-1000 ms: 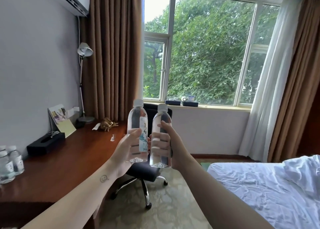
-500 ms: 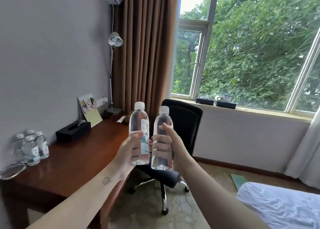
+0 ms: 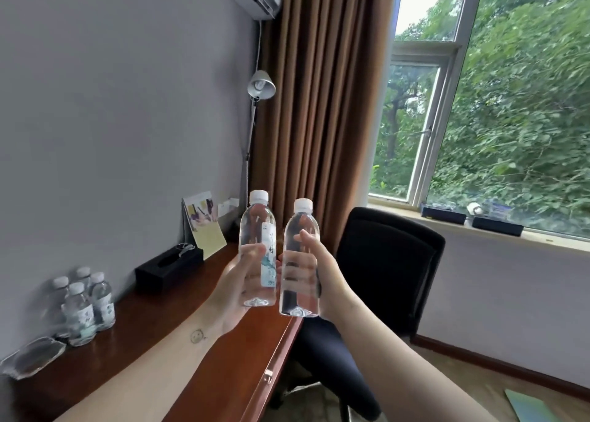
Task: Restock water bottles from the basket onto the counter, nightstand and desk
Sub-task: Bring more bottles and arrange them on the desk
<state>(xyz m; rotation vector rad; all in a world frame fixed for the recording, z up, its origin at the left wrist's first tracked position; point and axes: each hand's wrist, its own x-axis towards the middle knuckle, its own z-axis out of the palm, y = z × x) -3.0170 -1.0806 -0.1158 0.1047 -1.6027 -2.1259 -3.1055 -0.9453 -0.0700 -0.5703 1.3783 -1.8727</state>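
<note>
Closer than half a second back, the desk point(image 3: 153, 335) is filling the lower left of my view, and the bed corner is gone from the frame. Nearest to me, the left hand point(image 3: 236, 290) is gripping one water bottle point(image 3: 257, 223) low on its body, fingers curled round the label and clamped on it. Just beside it, the right hand point(image 3: 322, 281) is gripping a second bottle point(image 3: 301, 226) the same way, thumb lying up the front. Both are standing upright, long axis vertical, white caps pointing up, side by side in the air near the desk's front edge.

Farther off, I am seeing four more bottles point(image 3: 84, 306) standing upright in a cluster at the desk's left end by the wall, with a clear wrapper point(image 3: 32, 356) lying just in front of them. Beyond, a black tissue box point(image 3: 169, 270) is sitting along the back edge, then a propped card point(image 3: 206, 226), a lamp point(image 3: 261, 84), and a black chair point(image 3: 386, 262) under the window.
</note>
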